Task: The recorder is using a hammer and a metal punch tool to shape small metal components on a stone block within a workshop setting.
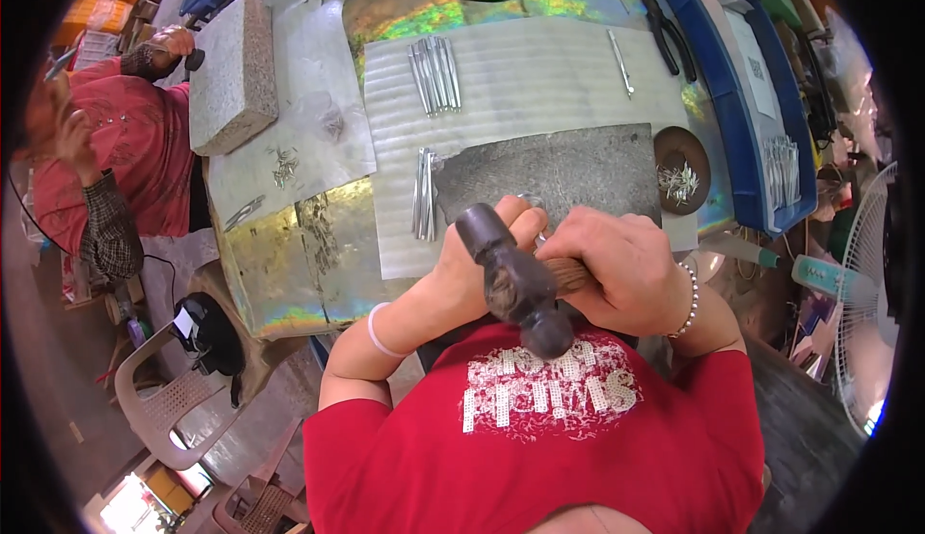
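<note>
A ball-peen hammer (511,288) is raised close to my chest, and the fingers of my right hand (621,266) wrap its wooden handle (570,274). My left hand (470,259) is closed just left of it, partly hidden behind the hammer head. A small shiny metal bit shows by its fingertips; I cannot make out what it is. Both hands are at the near edge of a dark grey stone slab (578,168). To the slab's left lies a small bundle of thin silvery rods (423,197), and a larger bundle of rods (436,73) lies farther back.
Small metal pieces fill a brown bowl (702,153) right of the slab. Farther right stands a blue tray (737,163), with black-handled pliers (667,35) beside it. A pen-like tool (621,64) lies on the white foam sheet. At left, another person (120,153) sits by a granite block (231,71).
</note>
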Tool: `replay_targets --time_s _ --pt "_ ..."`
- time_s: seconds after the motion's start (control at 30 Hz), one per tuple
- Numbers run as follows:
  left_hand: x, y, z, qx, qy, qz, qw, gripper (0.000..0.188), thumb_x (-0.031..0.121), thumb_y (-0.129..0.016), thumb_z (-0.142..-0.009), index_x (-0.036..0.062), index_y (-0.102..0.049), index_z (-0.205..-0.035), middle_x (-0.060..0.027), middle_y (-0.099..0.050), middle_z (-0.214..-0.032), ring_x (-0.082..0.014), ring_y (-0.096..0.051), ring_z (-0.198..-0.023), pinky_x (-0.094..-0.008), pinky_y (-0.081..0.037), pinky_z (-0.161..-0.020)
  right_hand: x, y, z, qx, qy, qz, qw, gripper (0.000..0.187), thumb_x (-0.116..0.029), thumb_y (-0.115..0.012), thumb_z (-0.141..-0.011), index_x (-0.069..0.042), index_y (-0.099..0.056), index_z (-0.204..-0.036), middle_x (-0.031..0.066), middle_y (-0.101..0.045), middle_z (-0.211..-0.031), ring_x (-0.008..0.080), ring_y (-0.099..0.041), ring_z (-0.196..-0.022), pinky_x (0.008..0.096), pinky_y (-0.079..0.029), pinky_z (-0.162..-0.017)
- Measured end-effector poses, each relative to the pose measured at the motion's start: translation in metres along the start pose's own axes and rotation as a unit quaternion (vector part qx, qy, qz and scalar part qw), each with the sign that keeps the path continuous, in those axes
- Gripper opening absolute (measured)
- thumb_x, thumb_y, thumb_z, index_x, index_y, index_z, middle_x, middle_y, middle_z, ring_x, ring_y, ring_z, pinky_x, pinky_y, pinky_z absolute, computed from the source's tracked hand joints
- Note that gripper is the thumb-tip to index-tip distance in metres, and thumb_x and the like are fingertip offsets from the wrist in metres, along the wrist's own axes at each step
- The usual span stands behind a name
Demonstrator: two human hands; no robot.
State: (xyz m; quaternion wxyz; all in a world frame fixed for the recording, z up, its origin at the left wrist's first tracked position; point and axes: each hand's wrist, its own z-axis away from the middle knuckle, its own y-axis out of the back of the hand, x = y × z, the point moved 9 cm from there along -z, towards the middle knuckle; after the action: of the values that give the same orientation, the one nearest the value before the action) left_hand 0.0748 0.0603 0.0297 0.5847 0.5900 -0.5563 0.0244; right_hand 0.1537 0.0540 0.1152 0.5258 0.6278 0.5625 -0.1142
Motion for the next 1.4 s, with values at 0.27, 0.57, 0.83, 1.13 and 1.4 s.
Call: replay_targets --time_s 0.27,0.57,0.83,1.13,1.4 --pt "0.0 0.004 -0.001 0.049 -0.036 -0.02 0.998 0.023 -0.002 -0.059 -0.067 0.0054 -0.052 -0.088 -0.0078 -0.053 -0.077 -0.024 -0.059 -0.058 -0.0334 -0.046 -0.046 0.013 0.032 0.038 0.001 -0.217 -0.119 0.969 0.044 0.004 -0.052 -0.078 -0.002 -0.04 -0.12 0.0074 -0.056 -0.09 0.006 -0.047 -0.064 0.0199 -0.04 -0.06" --pt "-0.007 0.002 -0.002 0.026 -0.019 0.023 0.999 0.025 0.003 -0.069 -0.065 0.0055 -0.058 -0.087 -0.0063 -0.06 -0.081 -0.0226 -0.061 -0.06 -0.0307 -0.048 -0.048 -0.016 0.035 0.036 -0.095 -0.146 0.054 0.983 0.037 -0.004 -0.065 -0.076 0.0 -0.054 -0.111 0.011 -0.064 -0.086 0.0267 -0.063 -0.068 0.0308 -0.05 -0.06" --pt "-0.007 0.001 -0.003 0.023 -0.007 0.027 0.999 0.028 0.001 -0.068 -0.063 0.0052 -0.058 -0.089 -0.0056 -0.06 -0.081 -0.0227 -0.062 -0.064 -0.0304 -0.049 -0.049 -0.027 0.03 0.032 -0.115 -0.043 0.121 0.985 0.058 0.005 -0.068 -0.067 0.011 -0.046 -0.119 0.0165 -0.061 -0.089 0.0223 -0.061 -0.065 0.0284 -0.049 -0.05" --pt "0.0 0.0 -0.005 0.017 -0.026 0.015 0.999 0.032 -0.009 -0.058 -0.061 0.0048 -0.058 -0.089 -0.0054 -0.06 -0.078 -0.0228 -0.062 -0.063 -0.03 -0.048 -0.048 -0.059 0.082 0.06 -0.01 -0.198 -0.044 0.979 0.02 -0.006 -0.069 -0.068 -0.001 -0.064 -0.087 0.0066 -0.061 -0.065 0.0194 -0.059 -0.06 0.0303 -0.042 -0.048" --pt "-0.006 0.01 -0.001 0.052 -0.001 0.065 0.997 0.015 -0.003 -0.061 -0.074 0.0064 -0.056 -0.085 -0.0078 -0.054 -0.076 -0.0248 -0.057 -0.056 -0.0309 -0.045 -0.045 -0.031 0.065 0.043 -0.015 -0.185 0.13 0.974 0.046 0.0 -0.064 -0.073 -0.001 -0.053 -0.117 0.013 -0.063 -0.092 0.0261 -0.064 -0.075 0.031 -0.049 -0.063"
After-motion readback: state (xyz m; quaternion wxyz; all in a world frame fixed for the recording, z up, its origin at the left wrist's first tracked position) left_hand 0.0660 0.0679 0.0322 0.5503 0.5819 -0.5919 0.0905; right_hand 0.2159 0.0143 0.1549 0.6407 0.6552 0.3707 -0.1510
